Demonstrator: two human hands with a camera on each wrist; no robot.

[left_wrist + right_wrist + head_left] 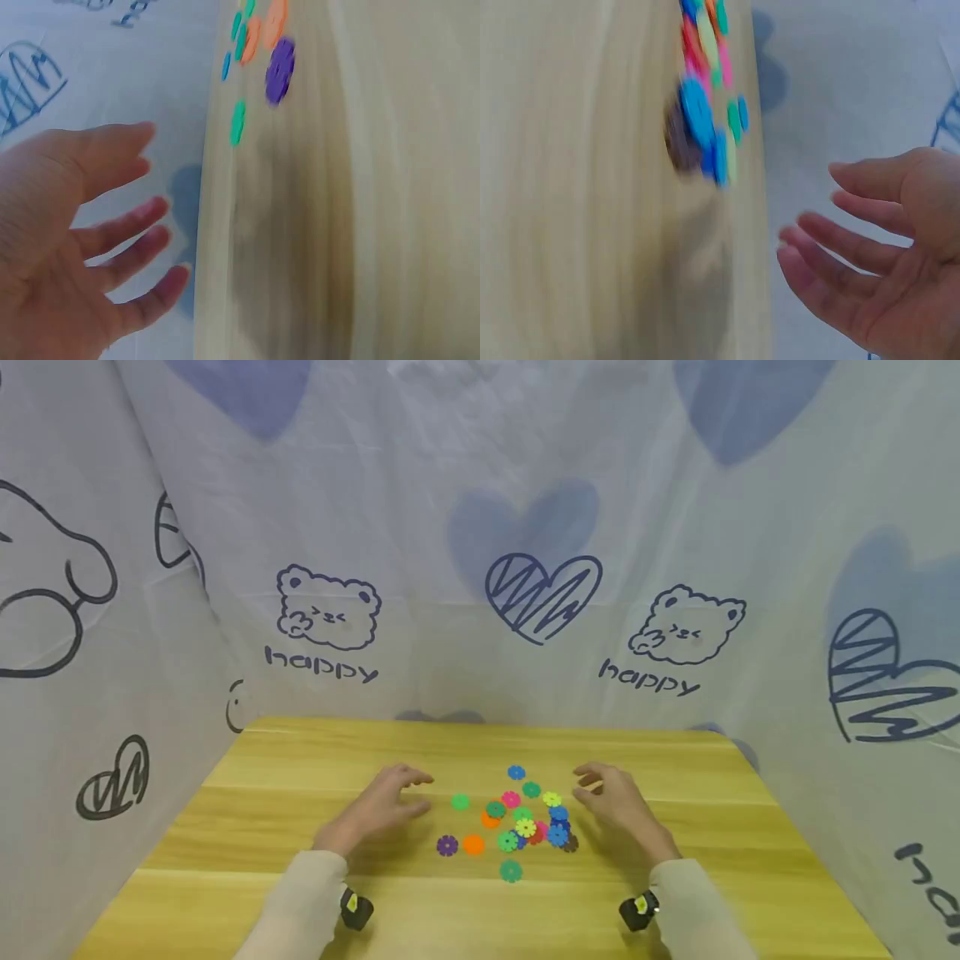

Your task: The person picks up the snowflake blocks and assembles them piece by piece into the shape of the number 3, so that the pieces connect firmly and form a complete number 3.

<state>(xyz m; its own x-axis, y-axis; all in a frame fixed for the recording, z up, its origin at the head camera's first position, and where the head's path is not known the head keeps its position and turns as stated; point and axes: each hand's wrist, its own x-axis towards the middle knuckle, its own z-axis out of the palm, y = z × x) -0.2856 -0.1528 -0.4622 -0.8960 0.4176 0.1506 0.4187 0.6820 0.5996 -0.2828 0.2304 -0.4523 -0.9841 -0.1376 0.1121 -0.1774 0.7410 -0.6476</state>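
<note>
Several notched plastic discs in many colours lie loosely scattered between the two hands, some overlapping. My left hand hovers left of them with fingers relaxed and nothing in it; a light green disc and a purple disc are nearest. On the other side my right hand is also raised, fingers loosely bent and holding nothing. Close to it lie a yellow disc, a blue disc and a brown disc. Both wrist views show gaps between the fingers, apart from the discs.
The discs rest on a wooden table with yellowish planks. A pale cloth printed with hearts and bears hangs behind the table and along both sides. Each wrist wears a small black device, such as the left one.
</note>
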